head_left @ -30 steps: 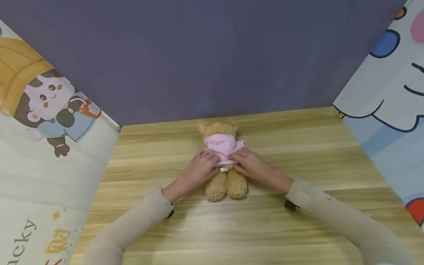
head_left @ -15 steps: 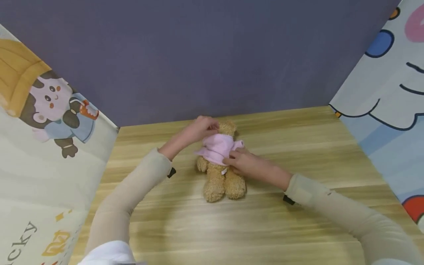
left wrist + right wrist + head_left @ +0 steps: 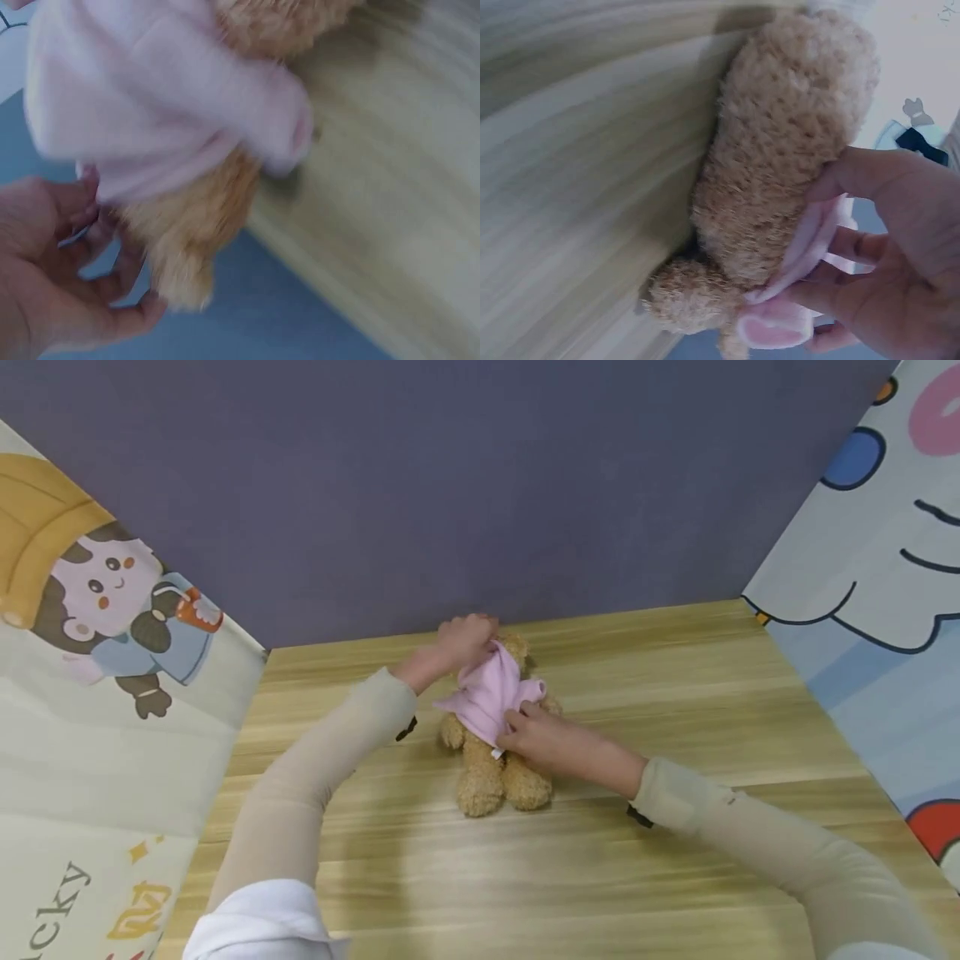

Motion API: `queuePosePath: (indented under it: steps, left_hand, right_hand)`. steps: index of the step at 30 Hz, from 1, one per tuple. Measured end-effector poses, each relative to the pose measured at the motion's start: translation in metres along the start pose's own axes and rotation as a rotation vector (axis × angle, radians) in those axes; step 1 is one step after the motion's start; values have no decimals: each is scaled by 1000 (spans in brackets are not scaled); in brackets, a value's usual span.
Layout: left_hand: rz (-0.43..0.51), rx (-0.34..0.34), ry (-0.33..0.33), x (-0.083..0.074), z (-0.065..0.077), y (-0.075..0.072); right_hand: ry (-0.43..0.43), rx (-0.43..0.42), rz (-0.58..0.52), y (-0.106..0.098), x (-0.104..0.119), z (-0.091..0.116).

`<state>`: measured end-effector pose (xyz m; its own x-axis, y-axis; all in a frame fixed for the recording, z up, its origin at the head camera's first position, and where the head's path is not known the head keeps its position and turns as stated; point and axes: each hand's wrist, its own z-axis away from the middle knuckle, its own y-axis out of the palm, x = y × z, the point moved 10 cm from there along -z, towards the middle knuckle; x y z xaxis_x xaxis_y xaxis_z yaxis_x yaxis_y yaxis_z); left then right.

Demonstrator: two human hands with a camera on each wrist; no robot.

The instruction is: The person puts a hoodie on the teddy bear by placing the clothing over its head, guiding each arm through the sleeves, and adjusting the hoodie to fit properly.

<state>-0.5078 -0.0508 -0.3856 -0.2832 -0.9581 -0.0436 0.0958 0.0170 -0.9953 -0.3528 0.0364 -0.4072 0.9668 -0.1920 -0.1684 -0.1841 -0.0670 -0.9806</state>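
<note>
A light-brown teddy bear (image 3: 480,783) lies on the wooden table, head toward the far edge. It wears a pink top (image 3: 486,695), pulled up into folds; the bear's face does not show. At the head end my left hand (image 3: 467,641) pinches the top's collar edge; in the left wrist view its thumb is on the cloth and its fingers (image 3: 120,319) curve beside the furry head (image 3: 187,255). Lower down, my right hand (image 3: 542,742) pinches the hem (image 3: 810,240) between thumb and fingers. A small white tag (image 3: 497,753) pokes out below the hem.
The wooden table (image 3: 637,693) meets a dark purple-grey panel (image 3: 480,502) at its far edge. Printed cartoon panels stand on the left (image 3: 112,760) and right (image 3: 847,635).
My left hand has left the hem and gone up to the neck, where it now grips the pink top. The cloth is drawn up and bunched. My right hand stays at the hem.
</note>
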Motion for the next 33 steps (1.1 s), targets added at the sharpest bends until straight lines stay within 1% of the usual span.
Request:
queuePosePath:
  steps: [2,4,5,7,8,9,11,13,15,16,18,20,22,24,26,28,30,33]
  left_hand:
    - [11,-12,10,-2,2,4]
    - [18,-32,57,-10,11,4]
    - [24,-52,86,-16,19,0]
    - [40,-94,145,-28,37,-10]
    - [41,-107,171,-33,48,-14]
    - [45,-100,187,-37,60,-15]
    - [40,-71,206,-41,83,-10]
    - [48,-92,219,-41,106,-1]
    - [98,-133,220,-39,124,8]
    - [105,-177,232,-38,131,12]
    - [120,-274,251,-36,142,14]
    - [123,-324,242,-33,145,17]
    - [95,-376,233,-30,146,20]
    - [61,-423,225,-29,146,25]
    - [4,-455,232,-32,150,31]
    - [-42,-467,243,-35,154,39]
    - [-60,-470,240,-38,156,43]
    - [-48,-467,212,-38,158,45]
  right_hand:
    - [-1,11,-21,1,2,-2]
    - [19,24,-83,5,1,-2]
    - [32,24,-127,6,-2,-3]
    - [63,-7,-239,7,-9,-3]
    - [77,-38,-295,6,-15,-3]
    - [93,-73,-352,4,-21,-3]
    - [101,-137,-438,1,-32,-3]
    - [116,-163,-500,1,-39,-3]
    - [130,-163,-533,4,-43,-2]
    - [134,-154,-548,6,-43,-2]
    - [143,-146,-575,8,-43,-3]
    - [145,-162,-597,8,-42,-4]
    - [138,-178,-609,7,-39,-5]
    - [101,-193,-577,5,-32,-5]
    - [42,-197,-520,4,-22,-4]
    - [-20,-195,-471,3,-11,-1]
    - [-52,-202,-446,3,-6,3]
    - [-31,-223,-480,1,-11,7]
